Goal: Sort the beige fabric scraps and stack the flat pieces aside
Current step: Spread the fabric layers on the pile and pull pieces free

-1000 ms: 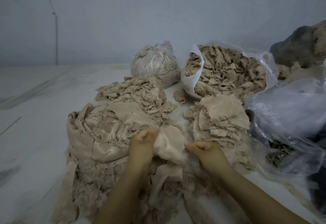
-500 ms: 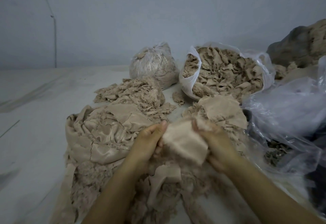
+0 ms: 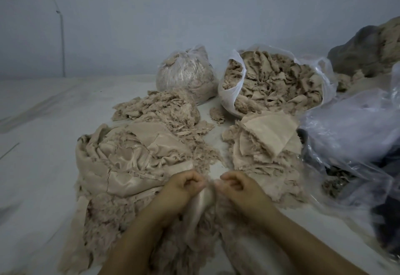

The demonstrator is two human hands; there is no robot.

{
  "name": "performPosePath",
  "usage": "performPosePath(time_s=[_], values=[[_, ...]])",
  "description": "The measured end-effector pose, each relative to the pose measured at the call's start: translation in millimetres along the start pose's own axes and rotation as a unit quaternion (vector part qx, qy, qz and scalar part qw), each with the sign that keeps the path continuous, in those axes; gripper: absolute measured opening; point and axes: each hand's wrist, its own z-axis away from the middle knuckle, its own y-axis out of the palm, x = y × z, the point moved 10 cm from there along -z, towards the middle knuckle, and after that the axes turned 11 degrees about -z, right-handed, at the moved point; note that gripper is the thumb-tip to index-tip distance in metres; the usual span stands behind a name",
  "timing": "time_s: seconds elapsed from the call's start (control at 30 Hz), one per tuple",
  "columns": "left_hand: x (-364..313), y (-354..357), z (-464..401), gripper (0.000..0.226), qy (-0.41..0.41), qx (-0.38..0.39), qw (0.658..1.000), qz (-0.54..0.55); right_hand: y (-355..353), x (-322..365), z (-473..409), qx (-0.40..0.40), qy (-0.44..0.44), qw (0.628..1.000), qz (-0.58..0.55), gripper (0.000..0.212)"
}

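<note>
Left hand [image 3: 184, 186] and right hand [image 3: 238, 185] curled, apparently both pinching one scrap [image 3: 203, 199], I note flat stack [image 3: 268, 142] beyond, open bag [image 3: 275, 84] behind.

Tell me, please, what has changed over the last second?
Both hands dropped back toward the person; the left hand and right hand now pinch a bunched satin scrap between them instead of the flat piece. The flat stack and bags stayed.

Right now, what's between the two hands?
In the head view, one beige scrap bridges the gap: left hand and right hand each pinch its top edge, and it hangs down between them.
</note>
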Motion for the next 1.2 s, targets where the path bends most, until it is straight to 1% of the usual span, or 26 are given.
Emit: performPosePath(time_s=[0.07,0.1,0.13,0.17,0.2,0.27,0.3,0.33,0.37,0.4,0.47,0.53,0.6,0.63,0.67,0.7,0.77,0.8,0.83,0.9,0.93,1.0,1.07,1.13,1.17,1.2], values=[[-1.8,3.9,1.1,0.017,-0.003,0.014,0.998,0.054,24.2,-21.2,3.5,0.04,0.059,0.986,-0.149,0.046],[-1.8,5.4,2.3,0.019,-0.01,0.016,0.997,0.079,32.0,-24.2,3.7,0.053,0.073,0.97,-0.227,0.047],[-1.1,5.3,3.3,0.021,-0.017,0.01,0.994,0.103,36.5,-22.2,3.4,0.06,0.071,0.954,-0.286,0.042],[0.2,4.7,3.9,0.022,-0.022,0.001,0.992,0.128,37.6,-18.6,2.6,0.058,0.058,0.944,-0.318,0.034],[0.3,5.7,4.0,0.024,-0.025,0.004,0.986,0.164,37.5,-14.0,1.0,0.052,0.041,0.943,-0.326,0.029],[-6.0,11.1,4.7,0.033,-0.014,0.039,0.974,0.225,36.4,-3.4,-0.9,0.039,-0.004,0.96,-0.278,0.026],[-9.6,11.6,5.3,0.036,-0.004,0.046,0.974,0.22,35.2,3.3,-0.3,0.029,-0.03,0.971,-0.234,0.026],[-11.8,9.2,5.3,0.035,-0.002,0.03,0.979,0.203,33.9,9.2,0.6,0.018,-0.054,0.979,-0.197,0.025],[-11.3,4.0,3.5,0.029,-0.002,-0.003,0.984,0.18,32.3,13.1,2.0,0.006,-0.068,0.983,-0.172,0.025],[-11.0,-0.5,2.1,0.029,-0.002,-0.037,0.986,0.16,31.4,14.5,2.8,-0.003,-0.073,0.984,-0.162,0.028],[-10.5,-5.4,0.8,0.039,-0.004,-0.08,0.987,0.142,30.7,14.7,3.4,-0.014,-0.069,0.983,-0.17,0.033],[1.3,-17.3,-1.3,0.033,-0.033,-0.142,0.974,0.176,26.4,13.3,4.2,-0.025,-0.059,0.979,-0.196,0.037],[15.3,-39.9,-1.3,0.034,-0.06,-0.213,0.953,0.209,21.5,12.8,8.7,-0.027,-0.041,0.971,-0.235,0.044],[17.1,-46.1,-1.4,0.036,-0.055,-0.223,0.952,0.204,19.2,13.5,11.0,-0.024,-0.033,0.967,-0.252,0.048],[13.6,-44.0,-3.1,0.036,-0.044,-0.207,0.957,0.197,16.8,15.1,11.7,-0.023,-0.03,0.964,-0.262,0.05],[7.5,-34.8,-4.5,0.038,-0.035,-0.165,0.969,0.177,14.2,17.7,11.6,-0.024,-0.031,0.963,-0.266,0.046],[1.3,-8.5,-1.9,0.047,-0.028,-0.071,0.993,0.093,9.6,22.5,8.2,-0.04,-0.036,0.958,-0.282,0.035],[2.9,-2.6,0.2,0.049,-0.025,-0.06,0.996,0.064,6.3,24.1,6.3,-0.054,-0.042,0.953,-0.294,0.035],[5.2,-6.2,1.5,0.048,-0.023,-0.083,0.995,0.05,2.7,24.8,5.3,-0.069,-0.05,0.95,-0.301,0.039],[10.7,-26.5,4.4,0.042,-0.025,-0.171,0.985,0.025,-0.9,23.4,4.2,-0.089,-0.062,0.948,-0.3,0.044],[11.4,-33.5,5.0,0.041,-0.023,-0.198,0.98,0.015,-0.7,21.8,4.4,-0.095,-0.064,0.948,-0.296,0.043],[11.2,-40.2,5.0,0.045,-0.011,-0.22,0.975,0.009,-7.3,18.3,5.6,-0.12,-0.063,0.946,-0.295,0.034],[18.0,-48.0,6.7,0.049,-0.012,-0.242,0.97,0.02,-23.0,15.8,4.3,-0.16,-0.055,0.932,-0.32,0.024],[23.5,-50.9,8.2,0.051,-0.024,-0.231,0.973,0.0,-33.6,16.0,1.8,-0.172,-0.045,0.925,-0.337,0.022],[24.0,-45.0,7.1,0.055,-0.036,-0.197,0.98,-0.003,-33.9,17.0,0.3,-0.17,-0.041,0.925,-0.338,0.023],[23.5,-32.3,5.4,0.06,-0.052,-0.146,0.988,0.017,-31.5,18.2,-0.7,-0.167,-0.041,0.926,-0.335,0.025]])
